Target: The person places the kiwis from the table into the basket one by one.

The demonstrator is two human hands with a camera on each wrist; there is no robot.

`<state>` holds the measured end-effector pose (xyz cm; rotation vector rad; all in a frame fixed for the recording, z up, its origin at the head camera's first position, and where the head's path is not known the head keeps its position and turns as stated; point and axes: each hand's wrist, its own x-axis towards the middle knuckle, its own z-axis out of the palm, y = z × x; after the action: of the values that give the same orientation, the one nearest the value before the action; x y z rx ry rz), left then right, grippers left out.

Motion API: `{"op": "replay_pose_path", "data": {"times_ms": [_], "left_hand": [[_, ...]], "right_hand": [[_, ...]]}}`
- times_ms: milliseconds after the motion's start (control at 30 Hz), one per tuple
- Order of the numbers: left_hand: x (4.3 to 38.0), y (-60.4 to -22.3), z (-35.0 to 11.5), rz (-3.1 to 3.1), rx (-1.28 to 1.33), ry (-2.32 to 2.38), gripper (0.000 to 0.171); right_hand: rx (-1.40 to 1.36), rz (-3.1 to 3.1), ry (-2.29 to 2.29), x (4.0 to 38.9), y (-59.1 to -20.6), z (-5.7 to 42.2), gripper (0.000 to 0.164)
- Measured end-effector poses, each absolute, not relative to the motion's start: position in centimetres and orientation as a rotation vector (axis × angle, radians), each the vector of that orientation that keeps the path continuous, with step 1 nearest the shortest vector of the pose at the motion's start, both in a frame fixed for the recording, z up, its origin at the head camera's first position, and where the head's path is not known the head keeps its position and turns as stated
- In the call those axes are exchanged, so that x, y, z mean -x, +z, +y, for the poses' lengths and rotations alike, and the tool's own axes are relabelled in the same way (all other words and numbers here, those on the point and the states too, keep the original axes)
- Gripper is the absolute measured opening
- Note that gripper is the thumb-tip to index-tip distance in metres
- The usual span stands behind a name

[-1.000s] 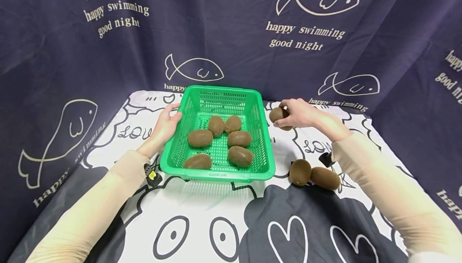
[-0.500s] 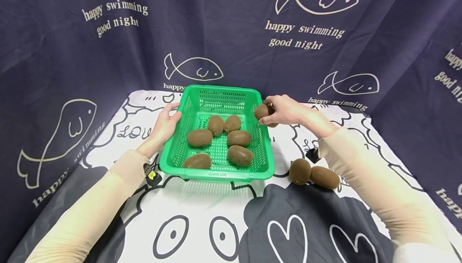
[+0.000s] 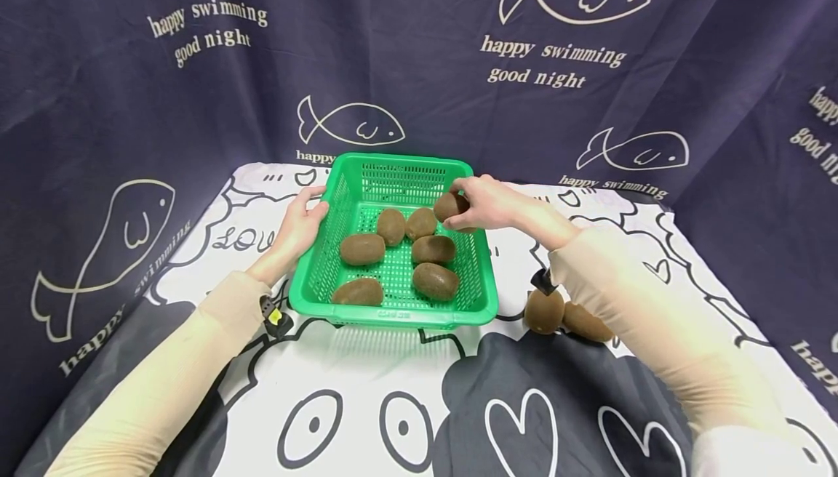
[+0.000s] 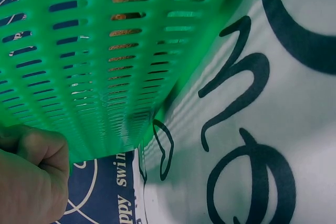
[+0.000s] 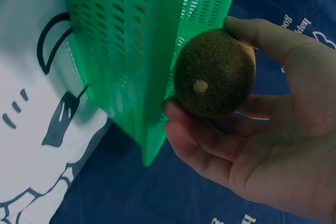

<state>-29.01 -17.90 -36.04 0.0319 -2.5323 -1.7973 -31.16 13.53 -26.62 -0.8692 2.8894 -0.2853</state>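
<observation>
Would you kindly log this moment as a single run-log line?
right hand: holds kiwi over basket | left hand: grips basket's left rim | in basket: six kiwis | on table: two kiwis

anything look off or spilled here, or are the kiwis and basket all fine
Nothing stands out. The green basket sits flat and intact with six kiwis inside. The left hand steadies its rim, the right hand holds another kiwi over it, and two loose kiwis lie whole on the cloth.
</observation>
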Motion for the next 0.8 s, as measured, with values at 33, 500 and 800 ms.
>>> {"op": "replay_pose_path", "data": {"times_ms": [33,500,800], "left_hand": [[29.0,-36.1,-17.9,-2.533,-0.033,-1.8,0.047],[29.0,-35.9,-17.9,-2.513,-0.029,-1.851,0.047],[28.9,-36.0,-17.9,-2.513,-0.036,-1.847,0.047]], "right_hand": [[0.878,2.885,-0.287,31.2,-26.7,13.3,0.049],[0.949,2.848,-0.279,31.3,-28.0,10.7,0.051],[0.995,2.819,-0.269,31.2,-29.4,8.9,0.046]]}}
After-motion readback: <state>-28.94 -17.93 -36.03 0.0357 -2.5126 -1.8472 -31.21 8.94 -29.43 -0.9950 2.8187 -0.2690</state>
